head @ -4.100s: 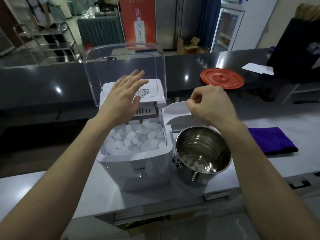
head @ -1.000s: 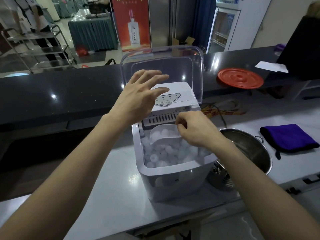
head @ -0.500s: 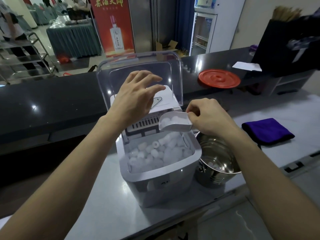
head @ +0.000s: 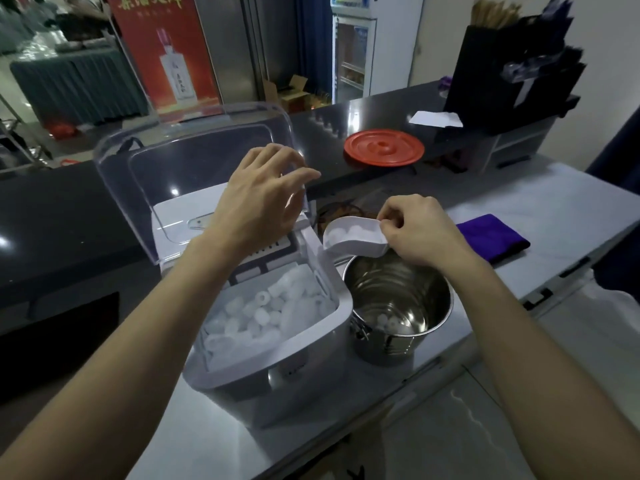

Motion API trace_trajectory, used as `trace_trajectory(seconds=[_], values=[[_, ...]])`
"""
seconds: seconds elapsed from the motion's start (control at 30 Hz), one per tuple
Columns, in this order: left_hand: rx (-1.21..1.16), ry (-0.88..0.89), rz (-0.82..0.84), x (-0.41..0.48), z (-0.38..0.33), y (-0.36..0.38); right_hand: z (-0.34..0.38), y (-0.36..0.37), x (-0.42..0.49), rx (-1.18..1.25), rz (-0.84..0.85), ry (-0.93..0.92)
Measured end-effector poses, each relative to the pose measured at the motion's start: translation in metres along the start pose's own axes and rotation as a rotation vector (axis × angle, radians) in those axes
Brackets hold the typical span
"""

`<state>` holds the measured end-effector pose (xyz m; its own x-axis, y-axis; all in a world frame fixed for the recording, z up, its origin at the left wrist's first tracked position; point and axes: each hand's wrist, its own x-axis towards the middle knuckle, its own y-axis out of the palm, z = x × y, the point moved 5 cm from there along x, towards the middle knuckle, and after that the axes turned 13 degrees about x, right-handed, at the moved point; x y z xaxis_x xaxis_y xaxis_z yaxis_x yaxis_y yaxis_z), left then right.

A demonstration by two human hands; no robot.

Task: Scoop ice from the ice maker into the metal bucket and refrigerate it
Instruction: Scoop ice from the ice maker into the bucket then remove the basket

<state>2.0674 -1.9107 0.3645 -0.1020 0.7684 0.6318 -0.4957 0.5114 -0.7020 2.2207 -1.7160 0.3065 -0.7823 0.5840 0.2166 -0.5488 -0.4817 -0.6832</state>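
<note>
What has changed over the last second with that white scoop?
The right hand, gripping the scoop, lifted it full of ice out of the ice maker and carried it rightward over the bucket. The left hand stays up at the open clear lid; ice maker, bucket and purple cloth sit as before.

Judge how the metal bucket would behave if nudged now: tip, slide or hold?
Probably won't tip: the bucket looks wide and straight-sided. Likely light, holding only a few ice pieces. On the smooth counter it may slide rather than topple.
</note>
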Motion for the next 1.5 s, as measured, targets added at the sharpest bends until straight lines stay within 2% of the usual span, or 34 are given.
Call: trace_trajectory(seconds=[0.37,0.7,1.3,1.5], values=[[-0.001,-0.119,-0.064,0.014,-0.013,0.026,-0.083,0.012,-0.015,-0.091,0.001,0.164],[0.118,-0.225,-0.02,0.01,-0.018,0.045,-0.108,0.055,-0.026,-0.15,0.056,0.221],[0.16,-0.244,0.005,0.006,-0.017,0.051,-0.121,0.106,-0.022,-0.325,0.435,0.192],[0.171,-0.251,-0.012,0.006,-0.017,0.051,-0.114,0.11,-0.021,-0.406,0.47,0.135]])
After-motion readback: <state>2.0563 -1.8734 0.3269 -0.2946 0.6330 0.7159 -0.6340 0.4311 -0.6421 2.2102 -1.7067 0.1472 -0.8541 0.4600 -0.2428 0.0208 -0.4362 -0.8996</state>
